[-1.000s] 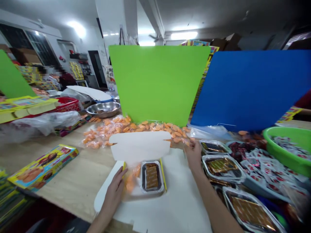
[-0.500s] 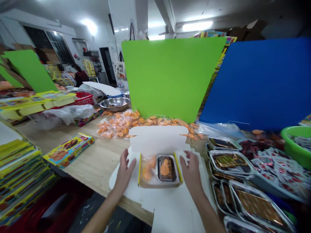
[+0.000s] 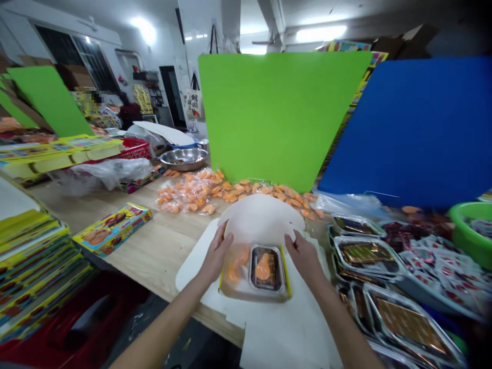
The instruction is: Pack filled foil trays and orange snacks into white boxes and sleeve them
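An open cardboard box, white inside with yellow edges, lies in front of me. In its right half sits a foil tray of dark food under clear film, with an orange spoon-shaped piece on top. Clear plastic with orange pieces fills the left half. The box's lid stands up at the back, bowed. My left hand pinches the lid's left side between thumb and fingers. My right hand grips the right side the same way, its fingertips partly hidden.
Orange pieces in clear bags lie behind the box, before a green board and a blue board. Foil trays are stacked at right beside a basin of sachets. A printed box and flattened boxes are at left.
Both hands have moved inward from beside the box onto the lid's sides. The lid, flat with its side tabs spread before, is now bowed with the tabs turned in.
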`<state>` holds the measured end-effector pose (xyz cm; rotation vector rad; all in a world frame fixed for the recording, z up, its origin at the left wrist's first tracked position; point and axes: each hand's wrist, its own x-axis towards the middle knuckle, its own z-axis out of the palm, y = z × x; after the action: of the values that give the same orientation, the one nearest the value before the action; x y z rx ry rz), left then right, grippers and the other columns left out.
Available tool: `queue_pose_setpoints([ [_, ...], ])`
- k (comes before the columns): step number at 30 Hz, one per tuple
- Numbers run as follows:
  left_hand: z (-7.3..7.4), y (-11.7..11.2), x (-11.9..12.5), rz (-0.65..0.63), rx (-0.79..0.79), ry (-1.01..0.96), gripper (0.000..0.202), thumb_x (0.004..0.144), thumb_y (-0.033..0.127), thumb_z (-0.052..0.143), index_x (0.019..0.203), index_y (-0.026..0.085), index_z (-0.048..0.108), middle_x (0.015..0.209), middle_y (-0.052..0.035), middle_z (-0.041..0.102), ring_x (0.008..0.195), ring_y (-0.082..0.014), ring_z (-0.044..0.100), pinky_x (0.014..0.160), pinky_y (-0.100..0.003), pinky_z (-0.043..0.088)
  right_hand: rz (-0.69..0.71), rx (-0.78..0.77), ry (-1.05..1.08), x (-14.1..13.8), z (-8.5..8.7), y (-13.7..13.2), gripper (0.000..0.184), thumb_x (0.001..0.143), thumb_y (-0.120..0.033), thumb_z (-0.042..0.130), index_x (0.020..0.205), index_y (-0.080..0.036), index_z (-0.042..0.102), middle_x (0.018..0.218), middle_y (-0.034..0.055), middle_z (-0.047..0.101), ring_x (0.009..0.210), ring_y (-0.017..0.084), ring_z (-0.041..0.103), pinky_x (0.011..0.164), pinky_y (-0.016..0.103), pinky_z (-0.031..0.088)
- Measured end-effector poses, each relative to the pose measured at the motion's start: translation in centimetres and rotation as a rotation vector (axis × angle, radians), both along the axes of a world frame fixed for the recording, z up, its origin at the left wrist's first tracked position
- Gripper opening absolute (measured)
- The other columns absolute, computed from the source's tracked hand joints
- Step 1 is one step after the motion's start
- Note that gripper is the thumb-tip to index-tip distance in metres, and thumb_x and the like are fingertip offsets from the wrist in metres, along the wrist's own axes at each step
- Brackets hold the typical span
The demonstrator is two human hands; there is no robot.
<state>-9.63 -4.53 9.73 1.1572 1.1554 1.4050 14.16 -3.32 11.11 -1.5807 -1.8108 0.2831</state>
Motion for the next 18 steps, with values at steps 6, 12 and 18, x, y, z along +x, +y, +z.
queue_pose_setpoints([
  [6, -1.7, -2.2, -0.5, -0.067, -0.051, 0.182, 0.054, 0.083, 0.048, 0.042, 0.129, 0.020, 0.038, 0.139, -0.0079, 0.035, 0.130, -0.0240, 0.024, 0.109, -0.038, 0.016, 0.081, 0.015, 0.064, -0.1, -3.0, -3.0, 0.038, 0.089, -0.038, 0.027, 0.108, -0.018, 0.054, 0.102, 0.0096, 0.062, 0.097, 0.021, 0.056, 0.081, 0.034, 0.045],
  [12, -2.5, -3.0, -1.9, -0.209, 0.211, 0.368, 0.044, 0.087, 0.040, 0.037, 0.126, 0.021, 0.040, 0.137, -0.0079, 0.033, 0.129, -0.0227, 0.025, 0.109, -0.040, 0.017, 0.142, 0.031, 0.086, 0.7, -5.0, -3.9, 0.038, 0.090, -0.036, 0.028, 0.120, -0.020, 0.046, 0.113, 0.0087, 0.055, 0.108, 0.019, 0.048, 0.092, 0.039, 0.041],
  [18, -4.3, -2.5, -4.0, -0.410, 0.402, 0.563, 0.059, 0.083, 0.037, 0.047, 0.135, 0.024, 0.021, 0.142, -0.0113, 0.021, 0.132, -0.0257, 0.015, 0.108, -0.045, 0.019, 0.238, 0.101, 0.045, 1.3, -5.7, -4.4, 0.040, 0.089, -0.040, 0.030, 0.125, -0.025, 0.039, 0.123, 0.0075, 0.045, 0.113, 0.022, 0.041, 0.095, 0.043, 0.037],
])
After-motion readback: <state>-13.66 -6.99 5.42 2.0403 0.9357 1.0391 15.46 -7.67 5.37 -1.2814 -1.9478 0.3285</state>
